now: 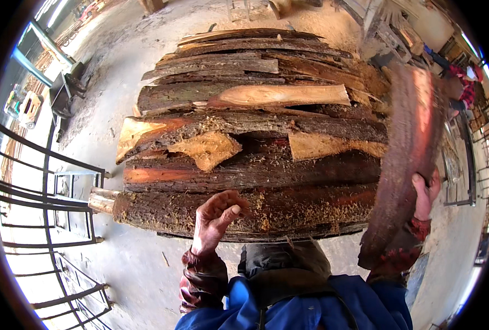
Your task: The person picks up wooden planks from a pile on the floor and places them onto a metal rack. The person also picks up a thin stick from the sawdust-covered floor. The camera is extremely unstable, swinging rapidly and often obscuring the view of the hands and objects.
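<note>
My right hand (427,192) grips the edge of a long bark-covered wood slab (406,159), which stands tilted up at the right end of the pile. Its outer face is brown bark, with a reddish streak near the top. Over the near side of the pile, my left hand (217,220) holds nothing; its fingers are loosely bent and slightly apart. Below it lies a thick bark slab (299,212) sprinkled with sawdust. Beyond are several more rough slabs, among them a pale cut piece (280,95) and a short knotty piece (208,149).
Black metal racks (46,203) stand along the left side. A dark cart (65,96) is at the far left. Sawdust (332,27) covers the floor behind the pile. At the far right, a person (467,88) in a red checked shirt is near stacked timber (401,30).
</note>
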A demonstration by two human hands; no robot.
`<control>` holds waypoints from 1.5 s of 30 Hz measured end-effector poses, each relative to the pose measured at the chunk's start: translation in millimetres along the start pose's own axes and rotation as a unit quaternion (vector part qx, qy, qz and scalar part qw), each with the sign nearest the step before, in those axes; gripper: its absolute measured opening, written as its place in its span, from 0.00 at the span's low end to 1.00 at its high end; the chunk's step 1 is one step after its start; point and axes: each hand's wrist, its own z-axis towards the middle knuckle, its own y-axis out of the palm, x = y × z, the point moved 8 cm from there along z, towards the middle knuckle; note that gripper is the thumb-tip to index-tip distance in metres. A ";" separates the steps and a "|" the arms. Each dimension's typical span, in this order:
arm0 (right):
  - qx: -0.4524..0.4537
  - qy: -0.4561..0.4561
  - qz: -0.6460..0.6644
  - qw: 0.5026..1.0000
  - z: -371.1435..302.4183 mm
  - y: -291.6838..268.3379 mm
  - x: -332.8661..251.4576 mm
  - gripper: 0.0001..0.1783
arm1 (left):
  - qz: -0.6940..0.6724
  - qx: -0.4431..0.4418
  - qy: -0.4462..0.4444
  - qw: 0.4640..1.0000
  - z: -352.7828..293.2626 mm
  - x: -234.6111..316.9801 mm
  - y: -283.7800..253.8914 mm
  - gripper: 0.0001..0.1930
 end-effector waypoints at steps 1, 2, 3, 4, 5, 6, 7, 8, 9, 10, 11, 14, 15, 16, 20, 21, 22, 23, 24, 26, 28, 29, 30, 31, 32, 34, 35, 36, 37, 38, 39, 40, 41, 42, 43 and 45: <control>-0.011 0.018 -0.003 1.000 -0.2 11.7 -1.6 0.21 | 0.016 -0.005 0.008 1.000 0.8 -3.2 3.4 0.18; -0.018 0.035 -0.010 0.999 -2.7 25.5 -9.3 0.20 | 0.029 -0.016 0.015 0.999 0.2 -7.2 6.9 0.18; -0.050 0.038 -0.023 0.998 -4.7 42.6 -19.6 0.21 | -0.008 -0.018 0.017 1.000 -2.9 -10.4 13.9 0.20; -0.087 0.040 -0.029 0.995 -6.1 65.2 -28.3 0.22 | -0.013 -0.022 0.015 1.000 -5.2 -16.7 16.3 0.22; -0.110 0.030 -0.011 0.993 -9.5 81.9 -37.4 0.24 | -0.047 -0.029 0.008 0.998 -1.0 -22.6 25.3 0.23; -0.135 0.021 0.010 0.991 -13.5 96.8 -41.4 0.25 | -0.080 -0.033 0.000 0.996 3.1 -29.6 38.8 0.25; -0.159 0.013 -0.018 0.987 -18.7 107.8 -40.7 0.27 | -0.077 -0.037 0.021 0.996 8.6 -29.1 56.9 0.30; -0.180 0.006 -0.044 0.983 -22.5 117.6 -42.0 0.28 | -0.115 -0.086 0.020 0.989 13.8 -33.4 73.4 0.34; -0.218 -0.023 -0.064 0.974 -27.7 131.1 -50.8 0.28 | -0.177 -0.108 0.003 0.978 18.5 -39.2 87.6 0.36; -0.258 -0.051 -0.083 0.961 -32.5 145.5 -58.7 0.28 | -0.239 -0.127 -0.015 0.963 22.4 -44.6 99.3 0.39; -0.290 -0.046 -0.024 0.956 -41.2 158.1 -51.6 0.29 | -0.275 -0.134 -0.037 0.951 24.5 -55.5 103.9 0.44; -0.380 -0.062 -0.005 0.923 -61.7 194.5 -49.9 0.30 | -0.340 -0.157 -0.068 0.925 18.8 -71.3 102.8 0.40; -0.369 -0.073 0.038 0.926 -66.6 205.1 -44.2 0.29 | -0.342 -0.143 -0.079 0.925 16.0 -81.6 93.6 0.37; -0.397 -0.044 -0.040 0.916 -66.5 207.9 -38.4 0.29 | -0.333 -0.136 -0.083 0.929 12.3 -83.2 91.0 0.36; -0.465 -0.024 -0.028 0.885 -72.5 242.1 -26.5 0.37 | -0.303 -0.058 -0.061 0.949 -3.0 -84.0 62.9 0.29; -0.477 -0.027 -0.020 0.878 -74.5 252.1 -21.1 0.41 | -0.285 -0.045 -0.059 0.956 -4.1 -82.7 58.2 0.28; -0.432 -0.110 -0.009 0.895 -74.6 252.7 -19.9 0.45 | -0.269 -0.030 -0.057 0.961 -4.9 -81.8 53.9 0.27; -0.429 -0.114 -0.030 0.895 -73.5 254.3 -19.7 0.43 | -0.246 0.003 -0.056 0.968 -2.5 -86.4 44.5 0.24; -0.430 -0.123 -0.046 0.893 -70.0 255.3 -22.1 0.40 | -0.243 0.033 -0.064 0.967 -3.1 -87.2 34.6 0.25; -0.468 0.049 0.038 0.881 -60.0 251.2 -15.0 0.33 | -0.283 0.076 -0.056 0.954 -2.5 -66.7 31.9 0.22; -0.427 0.075 0.097 0.896 -44.9 232.7 -11.9 0.27 | -0.271 0.113 -0.019 0.956 0.5 -47.2 22.0 0.22; -0.397 0.064 0.104 0.909 -35.3 220.8 -10.5 0.24 | -0.264 0.138 -0.007 0.955 -0.5 -43.4 10.6 0.21; -0.364 0.055 0.107 0.923 -25.2 207.9 -11.6 0.21 | -0.259 0.158 0.002 0.953 -0.1 -40.6 -2.4 0.20; -0.344 0.048 0.103 0.932 -17.0 196.9 -15.5 0.19 | -0.237 0.177 -0.001 0.955 1.3 -40.6 -18.3 0.17; -0.319 0.044 0.094 0.942 -8.6 182.6 -21.1 0.17 | -0.238 0.185 0.016 0.953 5.7 -28.0 -25.3 0.17; -0.274 0.025 0.136 0.952 2.6 158.7 -26.5 0.15 | -0.189 0.246 0.040 0.950 13.4 -11.8 -50.7 0.16; -0.233 0.050 0.122 0.964 4.9 140.2 -19.9 0.14 | -0.150 0.242 0.039 0.958 23.2 3.6 -57.1 0.15; -0.213 0.033 0.124 0.968 6.1 128.5 -20.5 0.12 | -0.109 0.240 0.038 0.964 34.4 19.3 -66.0 0.16; -0.202 0.032 0.116 0.972 7.2 119.7 -13.9 0.11 | -0.102 0.234 0.075 0.964 47.6 38.4 -76.3 0.17; -0.187 0.033 0.104 0.976 6.3 111.2 -6.9 0.11 | -0.095 0.224 0.109 0.964 65.8 55.6 -86.4 0.18; -0.183 0.045 0.095 0.977 1.9 109.3 -1.3 0.11 | -0.120 0.210 0.118 0.963 81.7 70.9 -100.3 0.17; -0.178 0.057 0.084 0.979 -4.0 106.2 3.2 0.11 | -0.146 0.194 0.125 0.962 97.4 83.6 -116.8 0.16; -0.177 0.069 0.075 0.979 -11.4 105.1 9.2 0.11 | -0.165 0.221 0.124 0.953 112.3 83.0 -152.0 0.15; -0.196 0.070 0.053 0.977 -18.7 106.4 15.5 0.11 | -0.182 0.255 0.129 0.941 113.4 81.3 -185.1 0.13; -0.192 0.085 0.059 0.976 -30.3 99.3 29.4 0.11 | -0.142 0.240 0.108 0.954 119.9 76.4 -187.8 0.12; -0.152 0.122 0.012 0.981 -55.8 74.2 50.3 0.11 | -0.096 0.245 0.086 0.961 121.1 67.6 -171.6 0.12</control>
